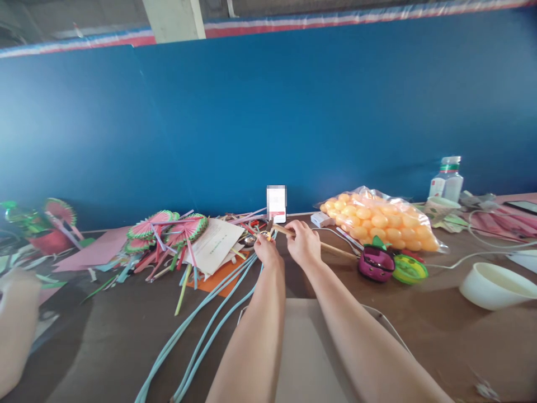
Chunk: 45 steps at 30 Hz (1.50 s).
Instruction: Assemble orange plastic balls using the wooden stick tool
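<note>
Both my arms reach forward over a brown table [126, 336]. My left hand [267, 251] is closed in a pinch on something small that I cannot make out, beside the upper ends of several light blue straws [201, 336]. My right hand [302, 242] is closed round a thin wooden stick [335, 249] that runs off to the right. The two hands nearly touch, just in front of a small white and red box [277, 208].
Pink and green paper fans [168, 226] and loose coloured straws lie at the left. A bag of orange balls [380, 219], a purple toy [375, 262], a green toy [409, 268], a white bowl [490, 285] and a bottle [448, 179] stand right. Another person's arm [17, 324] shows at the far left.
</note>
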Motion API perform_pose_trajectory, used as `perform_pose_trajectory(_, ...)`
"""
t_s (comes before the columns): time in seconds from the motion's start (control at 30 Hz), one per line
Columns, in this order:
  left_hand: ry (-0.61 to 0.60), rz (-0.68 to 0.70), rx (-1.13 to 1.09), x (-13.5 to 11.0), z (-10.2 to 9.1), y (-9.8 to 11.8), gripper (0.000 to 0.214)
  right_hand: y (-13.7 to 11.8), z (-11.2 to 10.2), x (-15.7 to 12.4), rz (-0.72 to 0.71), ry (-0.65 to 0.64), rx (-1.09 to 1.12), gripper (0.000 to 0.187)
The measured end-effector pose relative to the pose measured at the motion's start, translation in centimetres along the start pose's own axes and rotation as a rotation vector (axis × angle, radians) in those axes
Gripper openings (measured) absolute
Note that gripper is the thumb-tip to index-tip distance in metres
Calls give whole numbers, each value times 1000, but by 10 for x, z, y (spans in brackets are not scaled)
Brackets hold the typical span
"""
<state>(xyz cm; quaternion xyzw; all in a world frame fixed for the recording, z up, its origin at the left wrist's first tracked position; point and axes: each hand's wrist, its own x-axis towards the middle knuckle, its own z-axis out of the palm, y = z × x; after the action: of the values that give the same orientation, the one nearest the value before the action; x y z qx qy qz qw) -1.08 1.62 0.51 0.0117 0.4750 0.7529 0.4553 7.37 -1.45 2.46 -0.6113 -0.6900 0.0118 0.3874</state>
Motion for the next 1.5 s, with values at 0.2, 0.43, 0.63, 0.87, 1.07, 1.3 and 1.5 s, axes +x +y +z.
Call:
perform_pose_trajectory(0.2, 7, -7, 13, 1, 0, 0, 20, -1, 0, -1, -50, 17, 21, 23)
perform_pose_trajectory(0.43, 16, 37, 22, 4, -3, -3, 19, 5, 0, 0, 112, -58, -73, 26)
perform_pose_trajectory(0.63, 3, 161, 97, 7, -4, -4, 20, 16, 6, 0, 211, -312, -185, 29)
perform_pose_trajectory(0.87, -209, 91, -62, -3, -1, -6, 22, 18, 13, 1, 307, -459, -211, 29)
perform_pose_trajectory(1.07, -335, 32, -85, -8, -1, -9, 22, 20, 13, 8, 328, -241, 275, 26)
perform_pose_trajectory(1.3, -477, 42, -61, -11, 0, -12, 26, 17, 16, 12, 413, -117, 1127, 30)
perform_pose_trajectory(1.5, -578, 133, -32, -6, 0, -18, 32, 14, 14, 12, 472, -95, 1256, 34)
